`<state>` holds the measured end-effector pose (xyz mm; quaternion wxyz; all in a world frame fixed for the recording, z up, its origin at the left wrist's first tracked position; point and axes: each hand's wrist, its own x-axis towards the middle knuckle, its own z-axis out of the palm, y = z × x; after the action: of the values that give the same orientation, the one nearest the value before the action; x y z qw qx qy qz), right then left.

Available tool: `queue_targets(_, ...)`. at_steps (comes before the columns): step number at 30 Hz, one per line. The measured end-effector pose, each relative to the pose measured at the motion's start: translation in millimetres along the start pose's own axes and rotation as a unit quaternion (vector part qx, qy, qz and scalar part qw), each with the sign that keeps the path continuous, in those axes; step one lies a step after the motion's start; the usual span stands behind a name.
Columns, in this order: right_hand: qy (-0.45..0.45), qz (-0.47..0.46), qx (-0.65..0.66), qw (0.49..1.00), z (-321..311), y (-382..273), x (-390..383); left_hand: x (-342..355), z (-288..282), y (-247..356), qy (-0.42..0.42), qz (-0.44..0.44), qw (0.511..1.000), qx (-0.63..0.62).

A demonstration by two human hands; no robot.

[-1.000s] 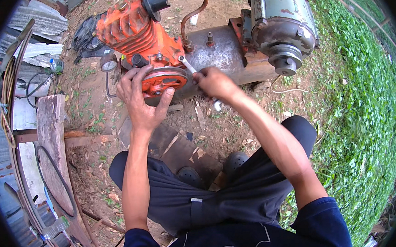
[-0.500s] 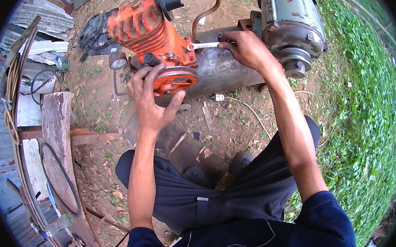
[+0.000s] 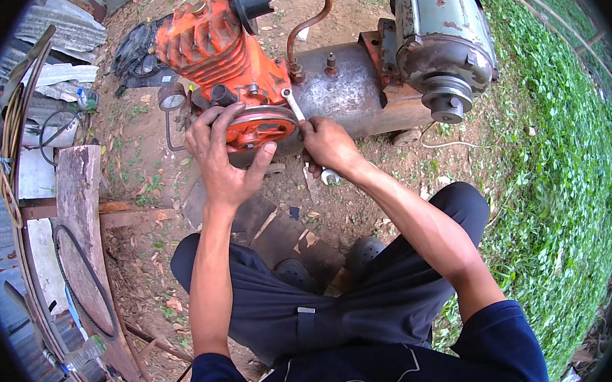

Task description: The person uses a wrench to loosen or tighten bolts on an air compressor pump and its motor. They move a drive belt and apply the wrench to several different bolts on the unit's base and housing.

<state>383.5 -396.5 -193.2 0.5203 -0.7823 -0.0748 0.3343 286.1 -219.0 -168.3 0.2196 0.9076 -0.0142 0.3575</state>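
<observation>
My left hand [image 3: 217, 158] spans the rim of an orange pulley [image 3: 262, 128], fingers over its upper left and thumb at its lower right. The pulley sits on the front of a finned orange compressor pump [image 3: 215, 52]. Closed round the shaft of a steel combination wrench [image 3: 294, 106], my right hand [image 3: 331, 145] is just right of the pulley. The wrench's ring end is at the pump's base flange, by a bolt; whether it is seated cannot be made out. Its open end pokes out below my fist.
Under the pump lies a bare metal tank [image 3: 344, 82], with a copper pipe [image 3: 312, 27] rising from it. A grey electric motor [image 3: 444, 36] stands to the right. A pressure gauge [image 3: 172, 97] is left of the pump. A black belt [image 3: 83, 256] hangs over a plank [image 3: 80, 207].
My right hand has swung the wrench's handle toward me and to the left, from pointing right to pointing down-right. My left hand stays on the pulley.
</observation>
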Motion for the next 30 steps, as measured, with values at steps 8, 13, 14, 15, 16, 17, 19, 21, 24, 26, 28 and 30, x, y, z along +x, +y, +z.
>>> queue_targets(8, 0.054, -0.086, -0.305, 0.947, -57.3, 5.2, 32.8, 0.0, -5.3, 4.4, -0.016, -0.004, 1.0, 0.011)
queue_targets(13, 0.132, -0.323, -0.46, 0.816, -83.3, 5.8, 52.3, 2.1, -5.1, 6.7, -0.013, -0.014, 1.0, -0.008)
queue_targets(14, 0.129, -0.321, -0.484, 0.804, -82.7, 3.6, 48.9, 1.8, -5.1, 5.9, -0.011, -0.016, 1.0, -0.018)
queue_targets(15, 0.135, -0.325, -0.481, 0.803, -81.2, 4.5, 48.0, 1.7, -5.8, 5.3, -0.014, -0.016, 1.0, -0.016)
queue_targets(16, 0.141, -0.33, -0.478, 0.802, -79.5, 5.0, 46.5, 1.7, -6.6, 4.8, -0.017, -0.015, 1.0, -0.014)
queue_targets(17, 0.149, -0.334, -0.478, 0.799, -81.8, 5.0, 44.9, 3.0, -5.6, 5.8, -0.018, -0.013, 1.0, -0.015)
queue_targets(19, 0.139, -0.25, -0.455, 0.843, -69.6, -13.6, 23.7, 2.6, -8.9, 4.9, -0.019, -0.011, 1.0, -0.015)
queue_targets(21, 0.144, -0.194, -0.42, 0.875, -61.5, -17.3, 5.1, 3.3, -8.5, 6.5, -0.017, -0.009, 1.0, -0.013)
queue_targets(24, 0.149, -0.168, -0.334, 0.916, -53.4, -2.2, -1.8, 1.5, -7.5, 7.2, -0.016, -0.009, 1.0, -0.009)
queue_targets(26, 0.11, -0.152, -0.244, 0.951, -43.7, 10.1, 1.1, 0.8, -7.2, 6.6, -0.016, -0.012, 1.0, -0.014)
queue_targets(28, 0.091, -0.151, -0.183, 0.967, -28.1, 19.2, 2.2, 2.3, -10.1, 9.8, -0.016, -0.013, 1.0, -0.004)
queue_targets(30, 0.092, -0.15, -0.157, 0.972, -14.8, 29.1, 9.5, 4.1, -6.4, 11.4, -0.012, -0.017, 1.0, -0.012)
